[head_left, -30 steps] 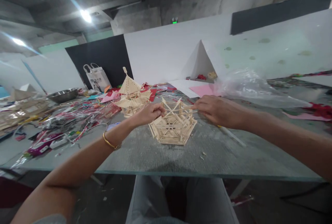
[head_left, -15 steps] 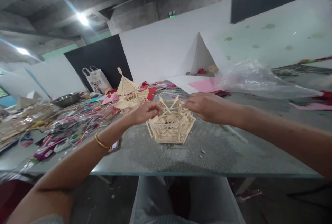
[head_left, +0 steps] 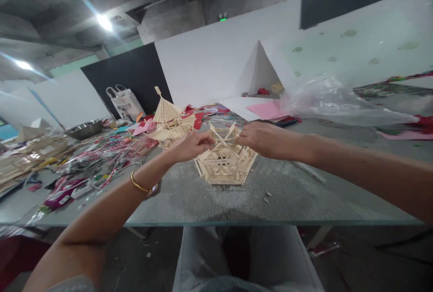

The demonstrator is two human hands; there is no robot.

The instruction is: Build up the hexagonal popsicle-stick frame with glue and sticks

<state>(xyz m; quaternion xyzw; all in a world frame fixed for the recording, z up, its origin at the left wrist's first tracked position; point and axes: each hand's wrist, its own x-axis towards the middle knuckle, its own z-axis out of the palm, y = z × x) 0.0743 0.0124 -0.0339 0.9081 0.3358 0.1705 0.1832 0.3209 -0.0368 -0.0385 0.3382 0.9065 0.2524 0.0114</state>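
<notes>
A hexagonal frame of wooden sticks (head_left: 226, 163) stands on the grey table (head_left: 209, 202) in front of me. Crossed sticks rise from its top. My left hand (head_left: 189, 145), a gold bangle on its wrist, pinches a stick at the frame's upper left edge. My right hand (head_left: 262, 139) is closed on a stick at the upper right edge. Both hands touch the frame from opposite sides.
A finished stick pagoda (head_left: 169, 120) stands behind the frame. Coloured wrappers and paper scraps (head_left: 98, 157) litter the left of the table, with a metal bowl (head_left: 84, 128) and a tote bag (head_left: 126, 102). A clear plastic bag (head_left: 334, 102) and pink paper (head_left: 267, 110) lie at the right.
My right hand has moved left, closer onto the top of the frame. The left hand keeps its pinch. The view has shifted a little.
</notes>
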